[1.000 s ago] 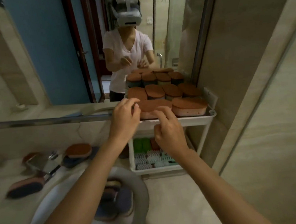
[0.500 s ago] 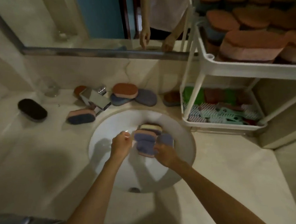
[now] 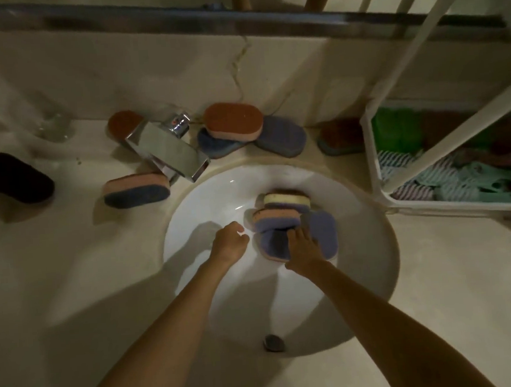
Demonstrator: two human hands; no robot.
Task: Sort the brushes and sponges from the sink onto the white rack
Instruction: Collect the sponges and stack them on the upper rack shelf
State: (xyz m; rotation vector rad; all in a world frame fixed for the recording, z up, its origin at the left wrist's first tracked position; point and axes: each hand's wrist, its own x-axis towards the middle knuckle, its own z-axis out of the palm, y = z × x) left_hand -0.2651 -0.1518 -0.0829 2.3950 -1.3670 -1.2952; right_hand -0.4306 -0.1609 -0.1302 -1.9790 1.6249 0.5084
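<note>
Sponges in the sink (image 3: pixel 275 219) remain uncollected: four are counted, heaped against the far wall of the sink (image 3: pixel 212 196), namely a cream-topped sponge (image 3: pixel 286 200), a pink-and-purple sponge (image 3: pixel 275 219) and two purple sponges (image 3: pixel 323 231) lying flatter beneath. The right hand (image 3: pixel 303 246) lies on the lower purple pair with its fingers reaching to the edge of the pink-and-purple one; whether it has taken a grip cannot be told. The left hand (image 3: pixel 229 240) hangs just beside the heap, fingers loosely curled, holding nothing. Seven further sponges sit on the worktop (image 3: pixel 435 271): one behind the tap (image 3: pixel 169 148), one pink-and-blue sponge (image 3: pixel 136 189) in front of it, a black sponge (image 3: pixel 12 177) far left, an orange-topped sponge (image 3: pixel 234 120) stacked on a blue one, a purple one beside those, and a reddish sponge (image 3: pixel 339 137) next to the white rack (image 3: pixel 369 155). The rack's lower tier already holds green sponges and striped brushes, too jumbled to count. No brush is seen in the sink. Judged part done: at least the four sink items are still to go.
</note>
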